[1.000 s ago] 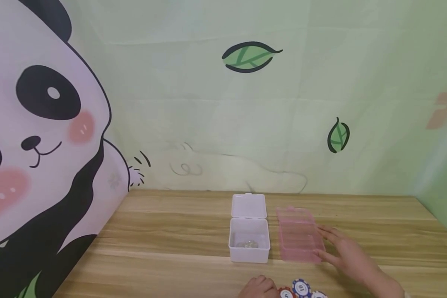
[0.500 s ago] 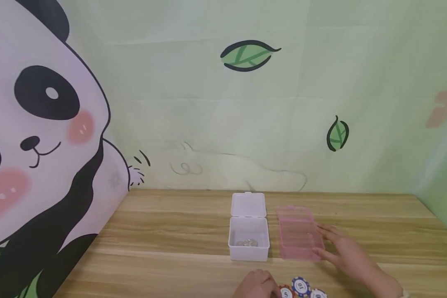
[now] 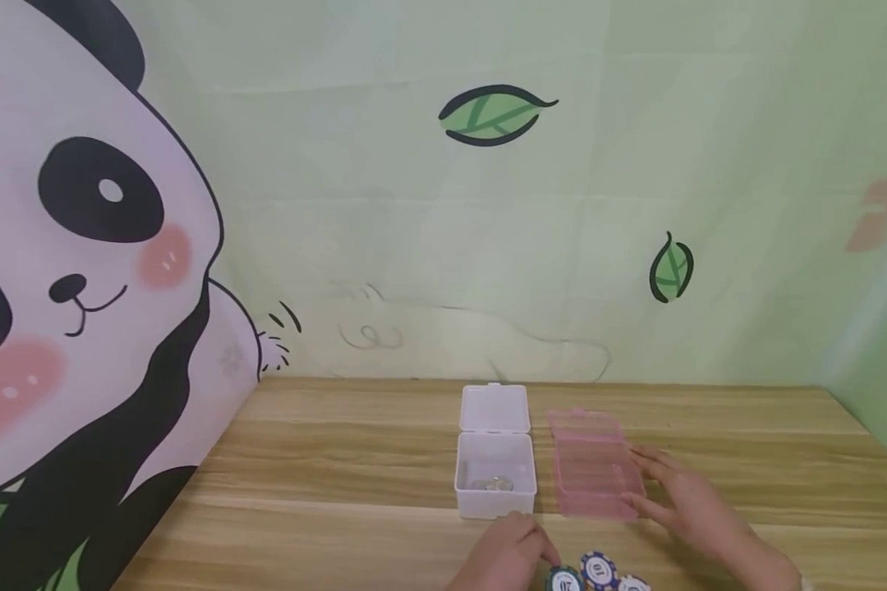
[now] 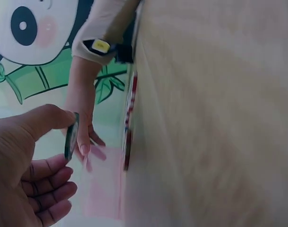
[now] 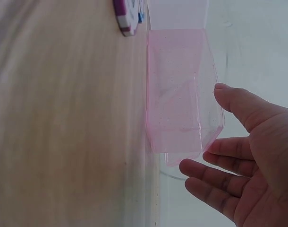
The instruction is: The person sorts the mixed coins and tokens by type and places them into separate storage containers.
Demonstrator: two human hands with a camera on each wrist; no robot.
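Note:
My left hand (image 3: pixel 501 554) pinches a dark green poker chip (image 4: pixel 72 136) between thumb and forefinger, its other fingers loosely bent. In the head view the green chip hides where a red chip lay. The blue-and-white chip (image 3: pixel 599 570) and a paler chip (image 3: pixel 633 584) lie beside it on the table. At the right, a translucent pink plastic box (image 3: pixel 599 480) stands with its lid open. My right hand (image 3: pixel 698 513) rests against the box's right side, thumb at the near part and nearly straight fingers toward the far part.
A white plastic box (image 3: pixel 495 502), lid tipped back, stands left of the pink one. Several small pale, clear pieces (image 3: pixel 494 483) lie inside it. The wooden table (image 3: pixel 325 492) meets a green cloth backdrop (image 3: pixel 384 205) with a printed panda (image 3: pixel 118 287).
My left hand has moved slightly forward and the green chip has come into view at its fingertips, covering the red chip. My right hand and both boxes stay in place.

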